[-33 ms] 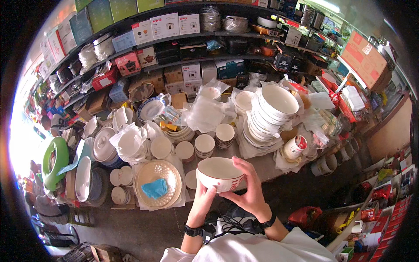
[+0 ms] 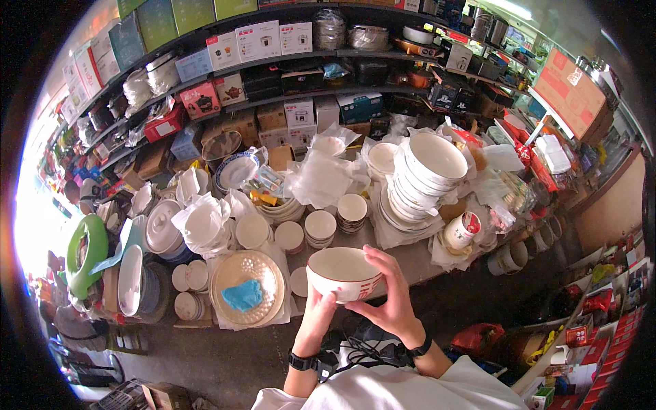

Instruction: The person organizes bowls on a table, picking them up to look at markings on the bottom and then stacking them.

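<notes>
A white bowl [image 2: 335, 281] with a thin red rim and red markings on its side is held up in front of me, in both hands. My left hand [image 2: 318, 311] supports its left side from below, thumb against the outer wall. At the right, my right hand [image 2: 396, 294] grips it with fingers over the rim and thumb low on the wall. The bowl tilts slightly and its inside looks bare. Just beyond it on the table [image 2: 403, 268] are stacks of small white bowls [image 2: 320, 225]. To the left, a blue cloth [image 2: 242, 295] lies in a cream, textured round dish [image 2: 222, 273].
A tall stack of large white bowls [image 2: 437, 156] stands at the back right beside a red-and-white cup [image 2: 463, 229]. At left are a green ring-shaped item [image 2: 75, 256] and an oval white dish [image 2: 130, 279]. Shelves of boxed goods [image 2: 258, 41] line the back.
The bowl has turned very slightly in my hands, its red markings shifting a little. The rest looks the same.
</notes>
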`<action>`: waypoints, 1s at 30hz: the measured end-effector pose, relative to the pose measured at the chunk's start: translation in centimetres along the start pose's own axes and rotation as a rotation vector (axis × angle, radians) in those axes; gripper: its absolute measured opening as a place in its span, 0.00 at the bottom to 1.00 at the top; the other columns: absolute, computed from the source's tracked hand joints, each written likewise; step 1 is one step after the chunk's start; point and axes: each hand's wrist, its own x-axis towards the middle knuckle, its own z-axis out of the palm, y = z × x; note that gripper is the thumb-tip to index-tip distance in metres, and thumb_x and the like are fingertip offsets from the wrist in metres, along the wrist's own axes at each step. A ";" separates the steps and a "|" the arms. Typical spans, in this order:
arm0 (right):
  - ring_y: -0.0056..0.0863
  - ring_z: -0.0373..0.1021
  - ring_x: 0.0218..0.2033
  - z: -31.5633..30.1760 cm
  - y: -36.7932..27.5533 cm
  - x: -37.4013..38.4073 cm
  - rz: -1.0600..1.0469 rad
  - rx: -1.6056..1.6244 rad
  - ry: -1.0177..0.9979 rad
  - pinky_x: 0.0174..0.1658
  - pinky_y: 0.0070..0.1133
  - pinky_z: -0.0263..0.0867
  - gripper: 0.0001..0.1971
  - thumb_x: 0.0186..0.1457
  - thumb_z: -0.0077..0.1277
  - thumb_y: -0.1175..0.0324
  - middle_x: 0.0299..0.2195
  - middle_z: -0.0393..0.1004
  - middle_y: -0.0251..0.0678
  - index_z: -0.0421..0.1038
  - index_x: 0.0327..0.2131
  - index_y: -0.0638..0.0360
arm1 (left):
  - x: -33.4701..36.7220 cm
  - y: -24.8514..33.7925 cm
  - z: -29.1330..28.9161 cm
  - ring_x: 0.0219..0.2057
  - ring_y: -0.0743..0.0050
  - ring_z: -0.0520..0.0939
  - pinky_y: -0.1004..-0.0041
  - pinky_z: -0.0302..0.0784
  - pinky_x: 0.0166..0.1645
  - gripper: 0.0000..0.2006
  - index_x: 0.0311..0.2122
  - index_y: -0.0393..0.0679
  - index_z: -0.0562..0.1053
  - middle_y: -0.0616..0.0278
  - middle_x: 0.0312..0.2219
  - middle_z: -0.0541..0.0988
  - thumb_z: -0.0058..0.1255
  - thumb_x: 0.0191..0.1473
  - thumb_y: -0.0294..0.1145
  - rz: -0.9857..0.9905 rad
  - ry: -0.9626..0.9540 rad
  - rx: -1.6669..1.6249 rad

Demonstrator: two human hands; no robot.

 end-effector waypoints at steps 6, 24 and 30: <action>0.37 0.52 0.67 -0.5 0.8 -0.2 0.178 0.564 -0.071 0.66 0.34 0.52 0.50 0.46 0.69 0.63 0.67 0.49 0.45 0.45 0.67 0.56 | 0.4 1.2 1.6 0.61 0.52 0.68 0.53 0.64 0.63 0.47 0.66 0.46 0.57 0.55 0.62 0.64 0.25 0.54 0.78 -0.166 0.054 -0.398; 0.33 0.52 0.65 0.7 2.1 -1.5 0.359 0.885 -0.067 0.66 0.33 0.52 0.39 0.55 0.62 0.63 0.65 0.51 0.43 0.47 0.64 0.51 | -0.3 1.8 2.0 0.63 0.64 0.61 0.66 0.60 0.64 0.36 0.67 0.42 0.45 0.54 0.61 0.58 0.43 0.64 0.49 0.037 -0.004 0.258; 0.35 0.56 0.63 0.6 2.3 -1.5 0.382 0.902 -0.036 0.65 0.32 0.55 0.38 0.56 0.61 0.63 0.62 0.57 0.43 0.47 0.64 0.51 | 0.0 3.1 4.2 0.62 0.63 0.62 0.64 0.59 0.65 0.43 0.67 0.41 0.44 0.54 0.60 0.59 0.58 0.56 0.39 0.118 0.004 0.285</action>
